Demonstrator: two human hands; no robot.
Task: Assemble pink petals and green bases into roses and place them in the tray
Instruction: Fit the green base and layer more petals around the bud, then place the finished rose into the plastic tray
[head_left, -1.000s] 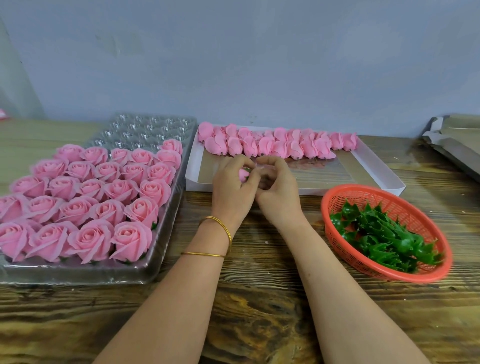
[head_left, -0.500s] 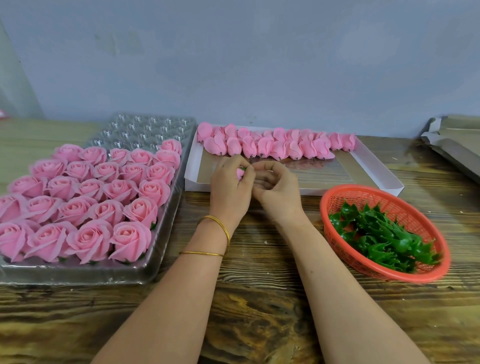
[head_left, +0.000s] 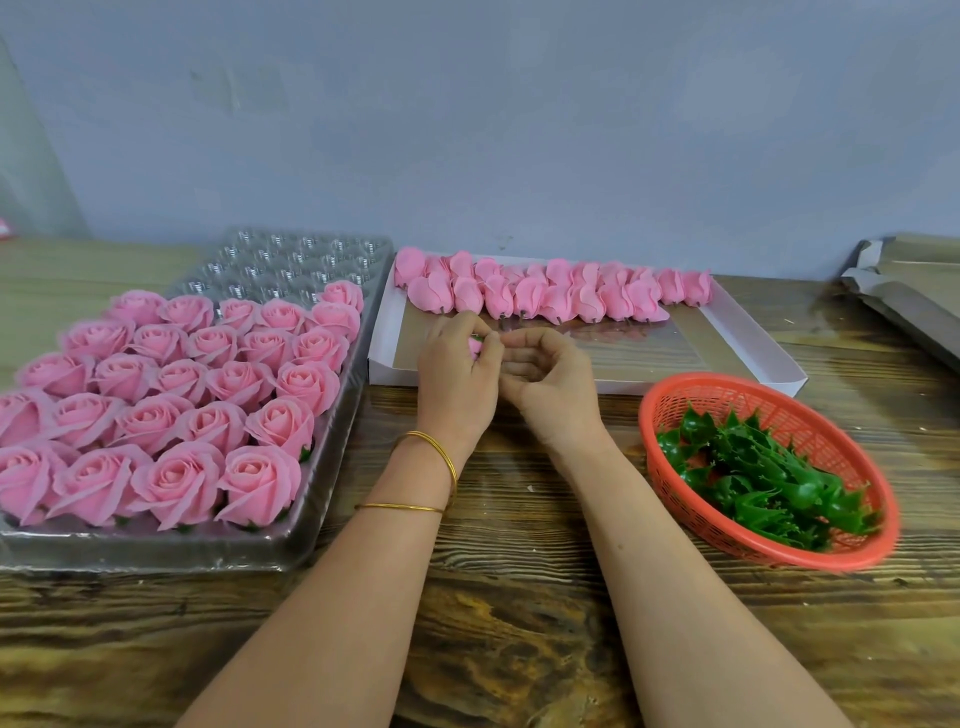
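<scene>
Above the near edge of the white box (head_left: 382, 338), a pink petal bud (head_left: 475, 345) is gripped in the curled fingers of the left hand (head_left: 457, 364). The right hand (head_left: 550, 374) is held fingertip to fingertip against the left, fingers curled; whether anything is pinched in it cannot be told. A green base is judged to be under fitting to the bud. For a sound joint, the bud is to be held lightly by its lower part so that no petal is creased, and the base is to be pressed on squarely. Spare green bases (head_left: 753, 467) are kept in the orange basket (head_left: 831, 431) to the right of the right hand; loose pink petals (head_left: 550, 296) are laid just beyond both hands. Left of the left hand, the tray (head_left: 332, 467) is filled with roses (head_left: 260, 480) except its far cells (head_left: 291, 260), where the finished rose is to be set.
</scene>
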